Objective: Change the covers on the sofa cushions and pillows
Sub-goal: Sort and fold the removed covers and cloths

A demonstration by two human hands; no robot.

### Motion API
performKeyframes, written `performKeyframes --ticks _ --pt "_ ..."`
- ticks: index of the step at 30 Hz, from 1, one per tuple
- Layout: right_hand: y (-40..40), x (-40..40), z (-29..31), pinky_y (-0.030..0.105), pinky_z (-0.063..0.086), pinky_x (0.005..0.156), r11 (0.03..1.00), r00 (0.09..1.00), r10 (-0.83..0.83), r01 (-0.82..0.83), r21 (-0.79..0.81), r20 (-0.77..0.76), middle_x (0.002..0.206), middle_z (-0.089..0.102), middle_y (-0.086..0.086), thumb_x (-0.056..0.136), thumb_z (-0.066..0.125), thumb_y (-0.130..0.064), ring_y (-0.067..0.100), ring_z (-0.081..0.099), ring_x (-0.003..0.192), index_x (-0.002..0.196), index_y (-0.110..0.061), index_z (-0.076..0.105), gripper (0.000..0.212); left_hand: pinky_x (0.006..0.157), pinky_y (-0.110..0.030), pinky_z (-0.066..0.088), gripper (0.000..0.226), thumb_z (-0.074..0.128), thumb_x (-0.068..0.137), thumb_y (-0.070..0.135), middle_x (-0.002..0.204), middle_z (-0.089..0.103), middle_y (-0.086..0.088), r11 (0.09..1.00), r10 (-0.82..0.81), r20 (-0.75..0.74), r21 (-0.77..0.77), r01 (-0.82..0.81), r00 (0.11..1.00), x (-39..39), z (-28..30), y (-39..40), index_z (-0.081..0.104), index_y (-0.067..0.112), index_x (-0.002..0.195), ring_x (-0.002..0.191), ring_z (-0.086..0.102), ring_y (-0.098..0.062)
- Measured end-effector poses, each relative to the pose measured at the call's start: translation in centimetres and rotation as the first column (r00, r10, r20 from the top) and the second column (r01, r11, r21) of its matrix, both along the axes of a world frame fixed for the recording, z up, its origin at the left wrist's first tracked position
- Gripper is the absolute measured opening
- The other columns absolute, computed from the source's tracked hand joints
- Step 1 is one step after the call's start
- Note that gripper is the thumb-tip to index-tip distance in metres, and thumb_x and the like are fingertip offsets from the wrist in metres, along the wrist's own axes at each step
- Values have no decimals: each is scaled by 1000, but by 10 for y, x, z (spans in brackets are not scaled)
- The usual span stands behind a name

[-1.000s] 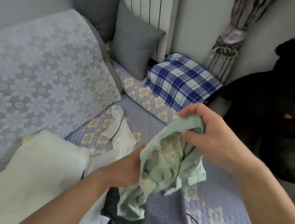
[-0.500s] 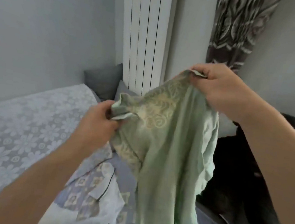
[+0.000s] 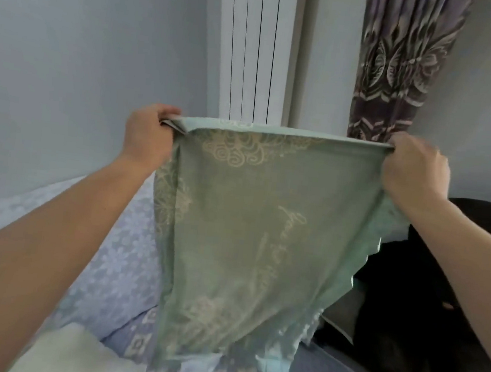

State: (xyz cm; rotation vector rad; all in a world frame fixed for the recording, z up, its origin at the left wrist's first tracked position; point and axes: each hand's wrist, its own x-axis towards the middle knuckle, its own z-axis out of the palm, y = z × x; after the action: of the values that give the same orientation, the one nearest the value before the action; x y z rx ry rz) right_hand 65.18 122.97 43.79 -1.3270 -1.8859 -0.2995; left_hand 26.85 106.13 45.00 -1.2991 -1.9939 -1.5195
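Green cover (image 3: 251,235) hung stretched between left hand (image 3: 147,138) and right hand (image 3: 414,171), each pinching a top corner; no pillow was inside yet.

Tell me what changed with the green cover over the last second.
The green cover went from bunched low between both hands to lifted and stretched flat; the left hand and right hand moved up and apart to its top corners. Both hands kept their grip, and the cover's lower end still hangs over the sofa.

Green cover (image 3: 251,232): thin matt cloth, pale printed swirls. Curtain (image 3: 401,66): patterned fabric, slight sheen.
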Motion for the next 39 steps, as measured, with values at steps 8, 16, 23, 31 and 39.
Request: performKeyframes --ticks 8,16,23,31,39 --pt "-10 -3 -34 40 39 65 999 996 30 -28 -24 80 89 59 21 88 46 3 38 52 75 103 -6 54 19 61 -17 51 21 53 101 5 80 71 8 970 -163 421 -95 222 892 -44 -46 -26 72 11 101 68 62 -6" --pt "-4 -17 -1 37 39 67 985 975 158 -166 -37 -158 84 60 13 102 42 -35 36 55 79 90 -12 59 31 83 -37 58 18 56 101 20 94 75 -3 953 -302 665 232 196 683 -76 -42 -16 70 12 94 92 71 -23" --pt "51 -12 -44 39 47 76 883 969 114 3 -470 219 102 61 10 99 50 -25 37 60 95 97 -18 60 13 79 -47 55 32 58 101 29 92 61 -21 843 207 399 -536 44 893 -83 -90 22 66 -1 92 86 62 -40" --pt "-4 24 26 34 37 70 969 967 113 -158 -188 -230 81 59 7 101 52 -37 26 52 80 83 -16 66 30 46 -21 55 15 45 108 20 80 64 -4 910 -379 786 219 353 489 -55 -11 10 55 18 97 45 62 -7" --pt "-138 34 -33 36 31 58 917 912 45 -199 -345 -408 66 42 13 97 52 -56 25 40 60 70 9 49 71 57 -24 55 14 56 102 25 79 68 -1 820 -482 803 274 502 349 -68 -63 -119 65 14 97 55 59 -15"
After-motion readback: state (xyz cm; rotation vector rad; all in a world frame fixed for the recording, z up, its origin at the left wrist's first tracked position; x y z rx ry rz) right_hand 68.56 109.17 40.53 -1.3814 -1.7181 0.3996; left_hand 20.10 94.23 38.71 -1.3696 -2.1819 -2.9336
